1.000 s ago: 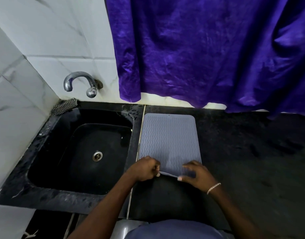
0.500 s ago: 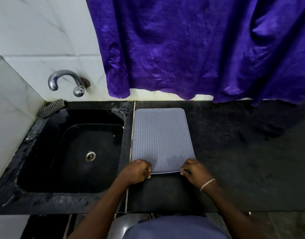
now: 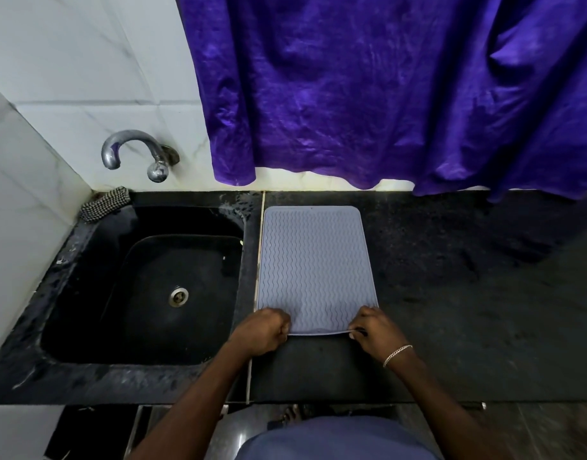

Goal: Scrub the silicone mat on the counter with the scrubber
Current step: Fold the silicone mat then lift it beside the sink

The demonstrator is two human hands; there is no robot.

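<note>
A grey-blue silicone mat (image 3: 313,260) with a wavy ribbed surface lies flat on the black counter (image 3: 468,293), just right of the sink. My left hand (image 3: 262,332) is closed on the mat's near left corner. My right hand (image 3: 373,327), with a silver bracelet at the wrist, pinches the near right corner. The near edge is lifted slightly off the counter between the two hands. A checkered black-and-white scrubber (image 3: 104,204) rests on the sink's far left corner, against the wall.
A black sink (image 3: 86,260) with a metal drain (image 3: 178,296) lies left of the mat. A chrome tap (image 3: 132,154) sticks out of the white tiled wall. A purple curtain (image 3: 385,94) hangs over the counter's back edge.
The near end of the mat has come down and now lies almost flat. Both hands slid apart to its two near corners. The camera view shifted a little.
</note>
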